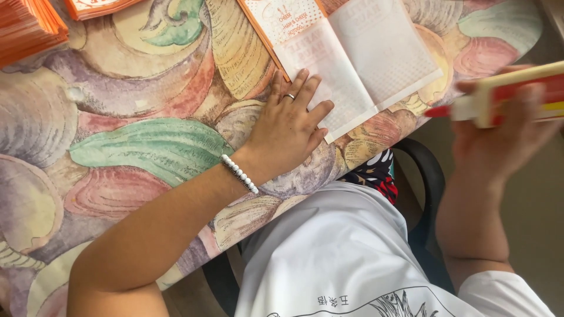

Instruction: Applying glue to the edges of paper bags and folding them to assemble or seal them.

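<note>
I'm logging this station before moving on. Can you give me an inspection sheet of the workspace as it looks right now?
Surface: table under a patterned cloth of leaves and shells.
Job's things: flat white paper bag with an orange edge; blurred glue tube, red tip.
Clutter: orange stack at the far corner.
Grippers: left hand flat on the bag, fingers spread; right hand holds the tube off the table.
Cables: nothing seen.
Surroundings: black chair.

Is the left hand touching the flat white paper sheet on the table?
Touching. The head view shows the left hand lying flat with its fingertips pressed onto the edge of the white paper sheet on the patterned tablecloth.
</note>
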